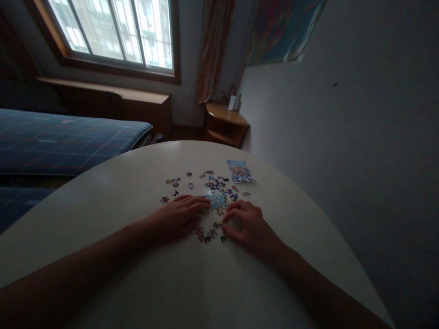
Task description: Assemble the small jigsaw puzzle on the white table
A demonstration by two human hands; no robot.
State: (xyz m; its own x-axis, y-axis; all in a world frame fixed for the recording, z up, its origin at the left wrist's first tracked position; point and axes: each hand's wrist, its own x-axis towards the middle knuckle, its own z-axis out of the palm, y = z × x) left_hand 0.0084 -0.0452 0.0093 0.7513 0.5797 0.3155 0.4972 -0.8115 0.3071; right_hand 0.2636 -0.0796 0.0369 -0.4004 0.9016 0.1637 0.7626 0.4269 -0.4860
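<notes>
Head view: hands (180, 213) amid puzzle pieces (216, 184), table edge (192, 143) well apart.

A bedroom in a home is indicated by a plaid mattress (68, 141), a window (103, 29), a hung curtain (213, 52) and, seemingly, in dim light, a wooden corner cabinet (226, 114).

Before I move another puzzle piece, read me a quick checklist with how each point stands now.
1. Left hand over the left end of the blue lettered strip: ok.
2. Right hand holding no piece: cannot tell; its fingers are too dark and small.
3. Picture sheet uncovered: ok, beyond the right hand.
4. Loose pieces in view lying on the table: ok.
5. Loose pieces spread apart: not ok, many are bunched together.
</notes>
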